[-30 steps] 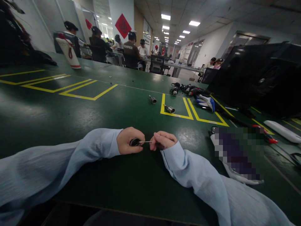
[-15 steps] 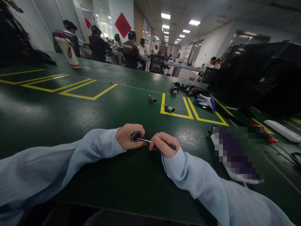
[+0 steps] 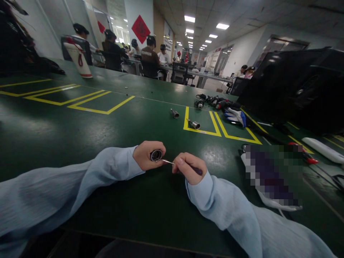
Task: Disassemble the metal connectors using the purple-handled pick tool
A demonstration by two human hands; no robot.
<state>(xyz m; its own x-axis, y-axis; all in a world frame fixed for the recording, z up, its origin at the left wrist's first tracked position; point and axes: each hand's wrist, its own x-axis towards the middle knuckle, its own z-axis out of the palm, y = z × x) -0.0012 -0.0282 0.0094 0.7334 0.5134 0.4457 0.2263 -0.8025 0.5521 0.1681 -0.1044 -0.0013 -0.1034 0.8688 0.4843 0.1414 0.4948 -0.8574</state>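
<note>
My left hand (image 3: 146, 154) is closed around a dark cylindrical part (image 3: 152, 157), its round, hollow, metal-rimmed end turned toward my right hand. Most of that part is hidden by my fingers. My right hand (image 3: 186, 166) grips a screwdriver (image 3: 198, 171) with a dark handle. From my fingertips its thin metal shaft points left to the opening of the part, with the tip at or just inside the rim; exactly where it touches cannot be made out. Both hands are held above the green table (image 3: 120, 200).
Two metal fittings with cup-shaped ends, one (image 3: 175, 114) outside and another (image 3: 195, 124) inside a yellow tape outline (image 3: 202, 132), lie beyond my hands. Farther right are dark cabled parts (image 3: 199, 103), a blue-white glove (image 3: 236, 116) and a pixelated object in a white frame (image 3: 264, 199). A pale cup (image 3: 76, 59) stands far left.
My right hand has shifted slightly right and down, and the screwdriver now tilts more, with more of its handle showing. The left hand and its part have barely moved.
</note>
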